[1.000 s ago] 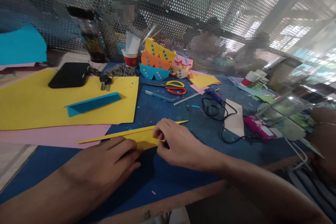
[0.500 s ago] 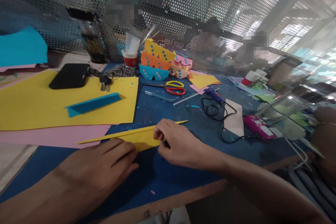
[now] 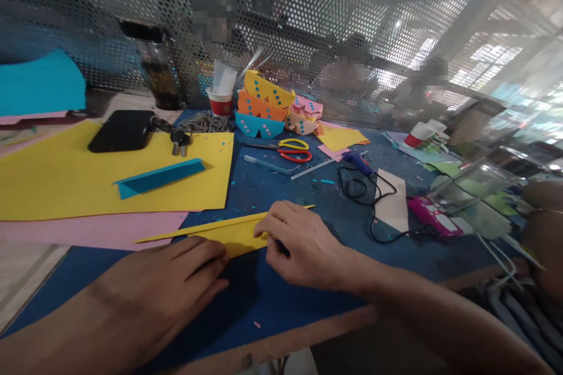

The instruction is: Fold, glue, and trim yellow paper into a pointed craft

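A folded strip of yellow paper (image 3: 241,238) lies aslant on the blue table, with a narrow fold along its far edge and pointed ends. My left hand (image 3: 165,281) rests flat on its near left part, fingers stretched over the paper. My right hand (image 3: 301,243) is closed at the strip's right part, its fingers curled and pinching at the paper; the fingertips are partly hidden. Beyond my left hand, a folded blue paper strip (image 3: 160,178) sits on a large yellow sheet (image 3: 65,187).
Scissors (image 3: 294,149), a capped pen-like cutter (image 3: 266,164) and a glue gun (image 3: 358,162) with a looping black cord lie ahead. Decorated paper crowns (image 3: 264,105) stand by a paper cup (image 3: 220,102). A black phone (image 3: 122,130) and keys (image 3: 179,142) are on the yellow sheet. A person sits at right.
My right hand's fingers have shifted slightly left along the yellow strip and curled lower. My left hand stays on the paper. The whole view has tilted a little.
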Motion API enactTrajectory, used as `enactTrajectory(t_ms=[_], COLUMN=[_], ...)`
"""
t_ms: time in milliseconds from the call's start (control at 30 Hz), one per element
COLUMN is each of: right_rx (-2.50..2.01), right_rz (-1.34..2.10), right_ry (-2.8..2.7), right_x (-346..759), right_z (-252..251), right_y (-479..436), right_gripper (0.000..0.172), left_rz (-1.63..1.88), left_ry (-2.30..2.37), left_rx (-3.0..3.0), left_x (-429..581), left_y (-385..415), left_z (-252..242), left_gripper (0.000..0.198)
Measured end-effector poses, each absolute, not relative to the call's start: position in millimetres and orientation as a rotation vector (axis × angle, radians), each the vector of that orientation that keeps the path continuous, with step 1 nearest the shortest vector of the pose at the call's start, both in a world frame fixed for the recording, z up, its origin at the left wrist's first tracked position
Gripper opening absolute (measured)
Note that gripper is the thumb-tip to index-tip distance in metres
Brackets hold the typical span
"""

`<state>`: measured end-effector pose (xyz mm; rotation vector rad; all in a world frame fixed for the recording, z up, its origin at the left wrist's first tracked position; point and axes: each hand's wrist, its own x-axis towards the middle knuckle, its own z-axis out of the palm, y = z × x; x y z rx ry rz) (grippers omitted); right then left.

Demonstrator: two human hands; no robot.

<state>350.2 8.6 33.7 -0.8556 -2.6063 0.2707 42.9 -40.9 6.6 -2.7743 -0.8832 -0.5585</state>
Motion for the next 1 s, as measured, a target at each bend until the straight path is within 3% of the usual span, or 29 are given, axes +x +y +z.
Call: enactTrajectory(t_ms=[267,500,633,1000], right_rx=[-0.403,-0.403,-0.412,-1.014], right_rz=[-0.081,-0.14,-0.061,-0.014], right_ry=[-2.888,-2.856,-2.837,-2.597], right_x=[349.2,356.7,364.0,366.4], right_z=[37.6,39.2,38.8,34.0], right_y=[10.9,11.4,17.5,36.9], right_gripper=[0.024,0.026,0.032,0.025], left_rz=[-0.508,-0.575,-0.559,-0.987], left_ry=[-0.826,-0.868,-0.868,-1.253], left_rx=[-2.746,-2.846,-2.862,-2.684], left_x=[48.4,39.2,35.4,36.2], left_y=[-39.4,-33.5,-31.9,-2.6], left_z=[13.2,3.3,4.0,25.2], left_gripper=[0.048,0.037,0.042,0.036])
